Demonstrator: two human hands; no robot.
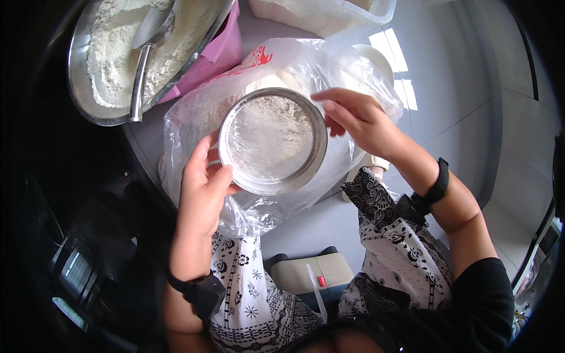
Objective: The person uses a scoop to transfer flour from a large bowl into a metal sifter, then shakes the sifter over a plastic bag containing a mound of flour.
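My left hand (204, 181) grips a round metal flour sieve (273, 187) by its left side, thumb on the rim and fingers underneath. Pale flour (269, 128) shows within the sieve's ring. At the upper right of the rim is my right hand (353, 117), index finger extended and the others curled, holding nothing; whether it touches the metal cannot be told. Below the sieve spreads a clear plastic bag (194, 128) with red printing and flour inside.
A steel bowl (77, 84) of flour, with a metal scoop (140, 84) in it, rests over a pink plastic tub (227, 44). Farther back stands a translucent plastic bin (384, 13). Between my legs is a beige and dark blue low seat (295, 273). Grey tiles (454, 106) cover the floor.
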